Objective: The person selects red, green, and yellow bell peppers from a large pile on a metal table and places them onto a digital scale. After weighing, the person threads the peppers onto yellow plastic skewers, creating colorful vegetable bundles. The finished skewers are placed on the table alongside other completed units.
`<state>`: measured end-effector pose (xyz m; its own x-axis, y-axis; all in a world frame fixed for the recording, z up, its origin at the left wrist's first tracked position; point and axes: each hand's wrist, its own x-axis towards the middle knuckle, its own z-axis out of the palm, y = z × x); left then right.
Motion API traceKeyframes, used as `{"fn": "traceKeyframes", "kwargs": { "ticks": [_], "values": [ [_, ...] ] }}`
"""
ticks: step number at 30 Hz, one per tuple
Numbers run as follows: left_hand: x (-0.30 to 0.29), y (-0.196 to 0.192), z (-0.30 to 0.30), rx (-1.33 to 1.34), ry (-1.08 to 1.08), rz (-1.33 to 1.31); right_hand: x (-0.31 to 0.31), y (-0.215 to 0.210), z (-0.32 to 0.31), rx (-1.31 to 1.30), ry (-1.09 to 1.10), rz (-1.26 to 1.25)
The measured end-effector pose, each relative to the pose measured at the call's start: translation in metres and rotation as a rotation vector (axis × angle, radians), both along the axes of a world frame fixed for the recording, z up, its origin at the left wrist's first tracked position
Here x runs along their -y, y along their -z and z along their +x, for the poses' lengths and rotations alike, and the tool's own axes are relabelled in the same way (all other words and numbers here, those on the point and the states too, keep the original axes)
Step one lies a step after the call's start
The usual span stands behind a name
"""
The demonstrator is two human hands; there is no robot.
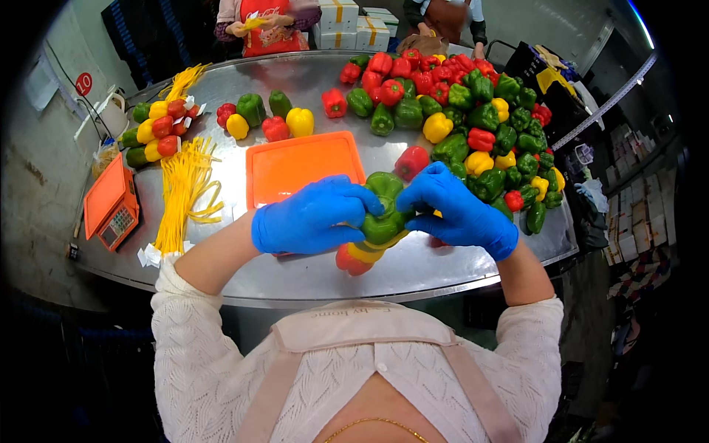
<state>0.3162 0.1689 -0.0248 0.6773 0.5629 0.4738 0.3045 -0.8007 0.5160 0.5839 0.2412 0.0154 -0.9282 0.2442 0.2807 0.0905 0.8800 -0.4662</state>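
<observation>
My two hands, in blue gloves, meet in front of me over the metal table. Between them is a green bell pepper (pixel 382 221), with a yellow bell pepper (pixel 365 252) and a red bell pepper (pixel 350 261) lined up below it. My left hand (pixel 314 215) curls its fingers against the green pepper's left side. At its right side my right hand (pixel 461 214) is closed in a pinch; whatever lies between those fingertips is hidden. Just beyond the hands sit an orange tray (pixel 301 166) and a loose red bell pepper (pixel 411 162).
A large heap of mixed bell peppers (pixel 473 118) covers the table's far right. Several more stand behind the tray. On the left lie yellow net sleeves (pixel 181 196), packed pepper rows (pixel 156 129) and an orange scale (pixel 111 199). Two people stand across the table (pixel 251 292).
</observation>
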Motion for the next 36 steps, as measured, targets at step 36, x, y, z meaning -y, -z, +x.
{"fn": "traceKeyframes", "kwargs": {
  "ticks": [36],
  "values": [
    [0.025,-0.021,0.017,-0.115,-0.269,-0.398,0.024,0.011,-0.039,-0.281,-0.133,-0.037]
  ]
}}
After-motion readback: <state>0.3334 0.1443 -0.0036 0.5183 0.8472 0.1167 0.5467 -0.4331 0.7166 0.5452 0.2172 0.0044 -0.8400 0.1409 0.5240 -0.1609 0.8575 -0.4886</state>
